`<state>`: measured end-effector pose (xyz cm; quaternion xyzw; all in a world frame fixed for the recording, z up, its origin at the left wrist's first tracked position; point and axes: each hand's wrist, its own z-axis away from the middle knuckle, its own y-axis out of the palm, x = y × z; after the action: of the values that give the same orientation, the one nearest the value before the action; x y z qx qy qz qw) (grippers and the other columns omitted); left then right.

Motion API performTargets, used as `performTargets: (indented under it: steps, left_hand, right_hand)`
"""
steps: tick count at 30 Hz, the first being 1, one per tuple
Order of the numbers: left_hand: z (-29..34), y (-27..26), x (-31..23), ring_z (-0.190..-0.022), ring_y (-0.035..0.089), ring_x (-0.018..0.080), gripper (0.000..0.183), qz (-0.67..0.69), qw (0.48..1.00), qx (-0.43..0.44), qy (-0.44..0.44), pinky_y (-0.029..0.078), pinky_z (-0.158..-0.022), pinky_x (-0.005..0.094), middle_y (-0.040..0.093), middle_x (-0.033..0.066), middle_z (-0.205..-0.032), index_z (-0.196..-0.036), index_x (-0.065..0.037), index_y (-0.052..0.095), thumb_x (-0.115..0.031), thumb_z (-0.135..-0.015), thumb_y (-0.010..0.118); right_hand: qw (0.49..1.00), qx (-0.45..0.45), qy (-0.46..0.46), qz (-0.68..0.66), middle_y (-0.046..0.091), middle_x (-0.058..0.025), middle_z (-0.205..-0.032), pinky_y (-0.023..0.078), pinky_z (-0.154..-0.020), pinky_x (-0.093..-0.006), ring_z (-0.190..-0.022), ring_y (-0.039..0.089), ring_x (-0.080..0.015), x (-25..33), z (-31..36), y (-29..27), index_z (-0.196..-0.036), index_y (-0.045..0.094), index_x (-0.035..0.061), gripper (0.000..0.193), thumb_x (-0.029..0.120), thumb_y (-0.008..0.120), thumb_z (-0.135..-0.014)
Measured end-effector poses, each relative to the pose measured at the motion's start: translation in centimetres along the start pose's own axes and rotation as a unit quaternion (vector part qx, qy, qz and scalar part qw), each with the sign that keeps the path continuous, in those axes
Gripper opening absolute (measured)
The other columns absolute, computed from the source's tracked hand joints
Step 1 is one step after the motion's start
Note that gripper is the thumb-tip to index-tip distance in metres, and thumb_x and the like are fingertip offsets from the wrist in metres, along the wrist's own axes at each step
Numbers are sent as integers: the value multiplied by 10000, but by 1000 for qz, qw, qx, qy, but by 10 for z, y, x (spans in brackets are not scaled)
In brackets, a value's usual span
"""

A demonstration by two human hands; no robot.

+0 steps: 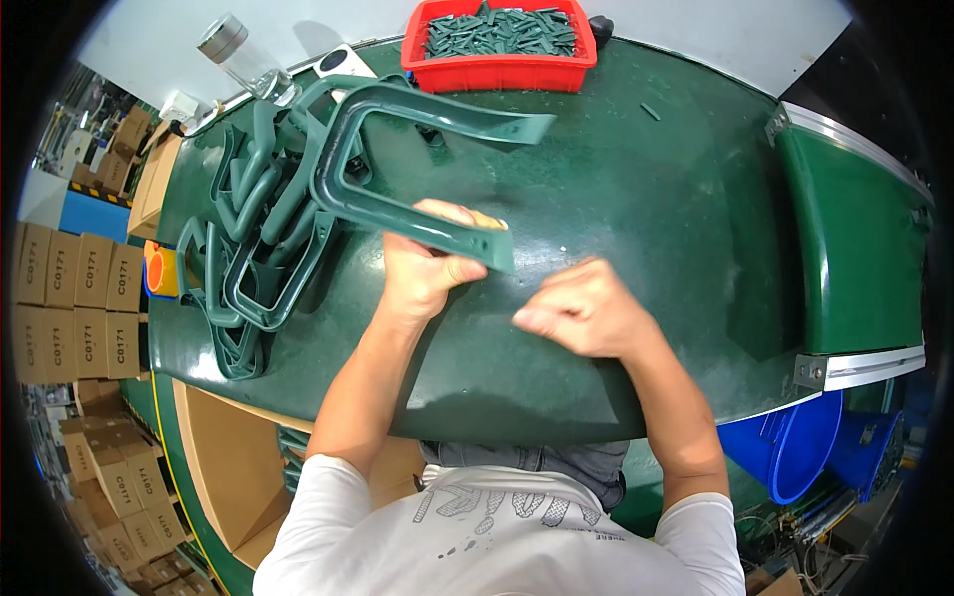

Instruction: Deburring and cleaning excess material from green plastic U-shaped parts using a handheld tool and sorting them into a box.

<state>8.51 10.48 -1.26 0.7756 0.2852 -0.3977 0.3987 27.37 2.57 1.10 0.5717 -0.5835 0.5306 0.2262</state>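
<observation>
Head view: left hand (422, 273) is closed firmly on the green handle (336, 159), a U-shaped channel held up over the green table (676, 199). Grip sits on the handle's near leg, close to its end: thumb on the near side, fingers wrapped round the far side. A short bit of that leg sticks out right of the grip. Bend lies left and far of the hand; the other leg runs back to the right on the far side, its end free.

Right hand (593, 310) is near-right of the held end, apart from it, fingers curled in, thumb toward the left. Blurred; can't tell if it pinches anything.

Pile of similar handles (263, 199) on the table's left, just beyond the bend. Red bin (497, 74) at the far edge, full of small green pieces (502, 35); one loose piece (650, 112) right of it. Clear bottle (248, 62) far left. Green panel (855, 238) at the table's right end.
</observation>
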Motion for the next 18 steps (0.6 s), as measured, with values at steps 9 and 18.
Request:
performTargets:
  steps: [9, 18]
  left_hand:
    - [1, -1, -9, -655, 603, 157, 480, -2, 996, -62, -58, 480, -526, 254, 651, 163, -869, -1018, -12, 562, -152, -646, 831]
    - [3, 4, -9, -634, 587, 156, 458, 0, 996, -62, -63, 467, -506, 259, 647, 165, -872, -1000, -6, 574, -148, -645, 826]
  right_hand:
    - [967, -223, -66, 104, 569, -51, -682, 420, -486, -277, -556, 548, -162, 2, -5, 3, -816, 685, 19, 168, 138, 757, -722]
    - [931, -287, -102, 202, 570, -58, -650, 417, -464, -298, -519, 545, -185, -6, -5, 5, -791, 667, 12, 162, 114, 756, -702]
